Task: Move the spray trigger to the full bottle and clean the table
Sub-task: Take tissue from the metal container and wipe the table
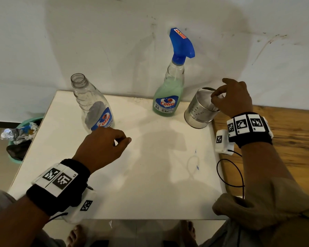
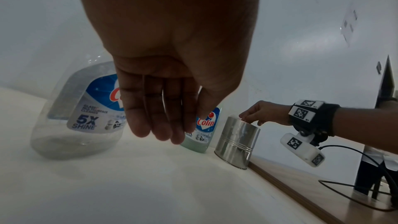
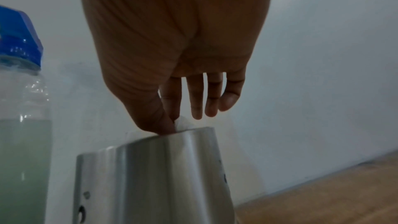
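The blue spray trigger point(image 1: 181, 43) sits screwed on the full bottle point(image 1: 168, 97) of green liquid at the back of the white table point(image 1: 132, 175). The empty clear bottle point(image 1: 93, 106) stands uncapped at the back left. My right hand point(image 1: 230, 97) reaches into a steel cup point(image 1: 200, 111) and pinches a white tissue point(image 3: 183, 123) between thumb and forefinger at the rim. My left hand point(image 1: 103, 147) hovers over the table just in front of the empty bottle point(image 2: 75, 111), fingers loosely hanging and holding nothing.
A teal waste bin point(image 1: 21, 138) with crumpled foil and paper stands on the floor left of the table. A wooden surface point(image 1: 284, 148) adjoins the table on the right. Blue pen marks point(image 1: 194, 161) show on the tabletop. The wall is close behind.
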